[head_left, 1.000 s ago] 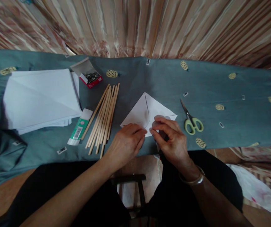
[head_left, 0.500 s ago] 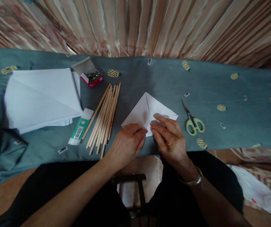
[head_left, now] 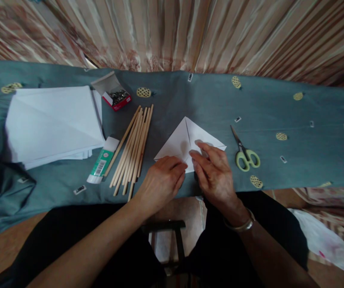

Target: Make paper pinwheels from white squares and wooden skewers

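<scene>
A white sheet of paper (head_left: pixel 175 140), folded toward its middle into a diamond-like shape with dark fold lines, lies flat on the cloth in front of me. My left hand (head_left: pixel 165 176) rests on its near left edge, fingers curled together and the thumb against the paper. On the near right part is my right hand (head_left: pixel 215 172), its fingers a little apart and the fingertips on the paper. It wears a bracelet (head_left: pixel 244 225) at the wrist. Both hands hide the paper's near corner in part.
Left of the paper lie several wooden sticks (head_left: pixel 133 148), a green-and-white glue stick (head_left: pixel 101 162), a stack of white paper (head_left: pixel 53 124) and an open red box (head_left: pixel 121 105) of small metal pieces. Green-handled scissors (head_left: pixel 245 154) lie to the right. A curtain (head_left: pixel 172 36) hangs behind.
My right hand has shifted slightly up and left over the paper, its fingertips a little farther from me. The left hand and the paper look nearly the same.
</scene>
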A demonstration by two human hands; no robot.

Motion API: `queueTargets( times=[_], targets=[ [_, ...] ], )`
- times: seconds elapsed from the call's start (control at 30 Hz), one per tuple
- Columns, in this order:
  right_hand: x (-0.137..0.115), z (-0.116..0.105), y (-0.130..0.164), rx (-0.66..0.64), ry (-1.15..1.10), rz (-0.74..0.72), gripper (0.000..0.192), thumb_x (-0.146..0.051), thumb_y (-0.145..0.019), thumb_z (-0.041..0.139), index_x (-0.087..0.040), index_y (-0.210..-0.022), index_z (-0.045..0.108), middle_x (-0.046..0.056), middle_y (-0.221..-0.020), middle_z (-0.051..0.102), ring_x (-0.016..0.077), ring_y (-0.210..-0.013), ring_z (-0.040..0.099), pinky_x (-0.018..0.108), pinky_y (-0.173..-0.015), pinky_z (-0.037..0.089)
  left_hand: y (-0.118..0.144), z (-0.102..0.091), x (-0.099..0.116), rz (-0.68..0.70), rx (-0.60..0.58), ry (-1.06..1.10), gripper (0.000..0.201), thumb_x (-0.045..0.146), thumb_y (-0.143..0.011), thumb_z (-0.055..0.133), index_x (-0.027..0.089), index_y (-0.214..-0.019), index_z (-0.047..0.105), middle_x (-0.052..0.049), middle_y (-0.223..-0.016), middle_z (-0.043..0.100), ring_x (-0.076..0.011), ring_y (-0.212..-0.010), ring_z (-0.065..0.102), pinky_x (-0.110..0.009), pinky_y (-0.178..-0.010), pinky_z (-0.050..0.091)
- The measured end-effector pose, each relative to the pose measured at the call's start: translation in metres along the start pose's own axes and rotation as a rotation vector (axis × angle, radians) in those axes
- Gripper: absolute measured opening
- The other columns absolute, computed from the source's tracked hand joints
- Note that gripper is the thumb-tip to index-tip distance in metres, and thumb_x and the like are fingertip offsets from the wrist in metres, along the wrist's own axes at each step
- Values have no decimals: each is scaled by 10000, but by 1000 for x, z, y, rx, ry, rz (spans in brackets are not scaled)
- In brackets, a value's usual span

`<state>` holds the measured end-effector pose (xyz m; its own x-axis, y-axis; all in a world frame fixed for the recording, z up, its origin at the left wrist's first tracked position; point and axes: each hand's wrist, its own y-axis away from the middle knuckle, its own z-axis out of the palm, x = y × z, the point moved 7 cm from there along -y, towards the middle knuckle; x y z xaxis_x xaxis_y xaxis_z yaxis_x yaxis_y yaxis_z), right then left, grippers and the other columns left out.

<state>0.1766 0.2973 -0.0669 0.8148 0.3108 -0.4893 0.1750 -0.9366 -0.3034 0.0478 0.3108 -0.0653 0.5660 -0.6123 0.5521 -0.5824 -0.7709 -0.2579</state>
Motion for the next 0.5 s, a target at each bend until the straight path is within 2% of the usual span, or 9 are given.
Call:
queueTargets(
  times=[0.27,0.37,0.5],
  targets=[
    [-4,6,-1,22,39,-75,384,-95,-930,451,-217,-1268,586,106,-1443,517,281,-1346,445,545,-1089,422,0,0,1,6,-20,-4,179,123,-901,522,104,-989,677,-93,-931,690,-214,-860,655,-361,-787,576],
    [-7,9,1,36,67,-104,415,-75,-927,440,-216,-1302,547,122,-1442,519,290,-1347,448,543,-1065,443,0,1,1,-4,-46,-28,180,146,-916,507,114,-987,669,-88,-928,677,-208,-847,646,-358,-771,573],
    [-7,17,5,-11,90,-104,470,-91,-937,421,-236,-1381,468,125,-1476,488,308,-1376,417,556,-1061,437,0,3,2,-23,-70,-43,160,193,-920,530,116,-978,658,-96,-956,660,-213,-870,640,-360,-787,569]
  ],
)
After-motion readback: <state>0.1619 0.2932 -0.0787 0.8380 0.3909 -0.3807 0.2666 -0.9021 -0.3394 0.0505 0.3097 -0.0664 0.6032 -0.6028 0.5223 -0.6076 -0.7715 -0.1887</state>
